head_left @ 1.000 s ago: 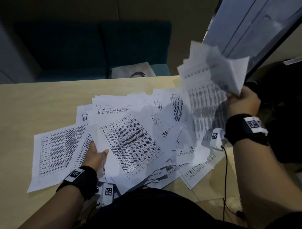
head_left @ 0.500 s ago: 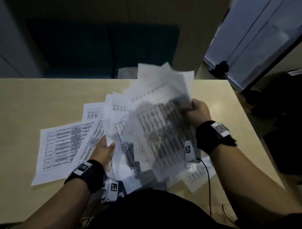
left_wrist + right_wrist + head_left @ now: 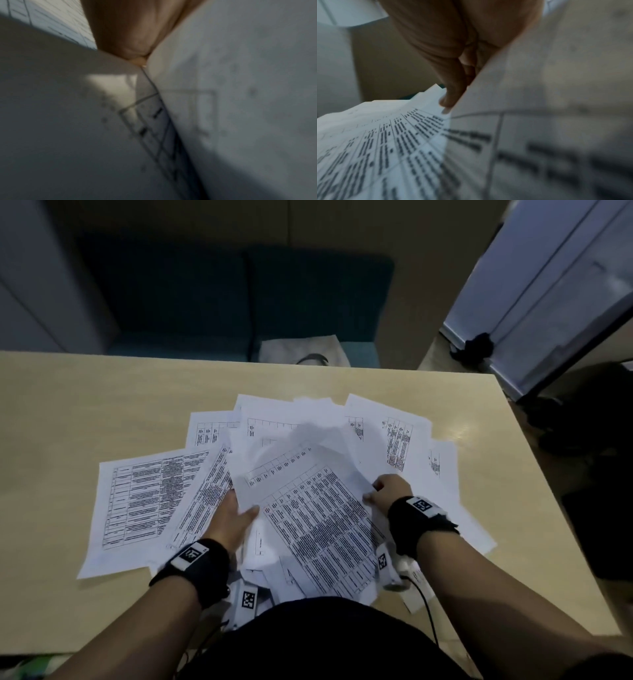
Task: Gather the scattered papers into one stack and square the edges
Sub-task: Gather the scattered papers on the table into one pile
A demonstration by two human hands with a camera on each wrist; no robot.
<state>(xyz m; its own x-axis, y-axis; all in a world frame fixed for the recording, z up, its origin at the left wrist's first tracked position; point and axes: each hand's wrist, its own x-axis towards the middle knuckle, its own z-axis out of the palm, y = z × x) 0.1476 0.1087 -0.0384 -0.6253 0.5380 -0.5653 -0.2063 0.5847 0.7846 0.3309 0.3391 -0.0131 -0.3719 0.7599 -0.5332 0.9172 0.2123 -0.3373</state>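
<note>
Many white printed sheets lie fanned out on the beige table [image 3: 85, 405]. A loose bundle of papers [image 3: 318, 508] lies on top of the pile, in front of me. My right hand [image 3: 387, 487] grips the bundle's right edge; in the right wrist view the right hand [image 3: 450, 47] has its fingers curled round the papers [image 3: 385, 148]. My left hand [image 3: 236, 515] holds the bundle's left edge, thumb on top and fingers hidden under the sheets. The left wrist view shows the left hand [image 3: 130, 33] against a blurred sheet [image 3: 240, 94]. One sheet [image 3: 137, 501] lies apart at the left, others [image 3: 397, 440] at the right.
A teal sofa [image 3: 308, 302] with a grey bag [image 3: 301, 350] stands behind the table's far edge. The table's right edge runs close to the pile. A cable [image 3: 424, 601] hangs from my right wrist over the near edge.
My right hand brought the raised bundle of sheets down and to the left onto the pile. My left hand now holds the bundle's left edge with its thumb on top.
</note>
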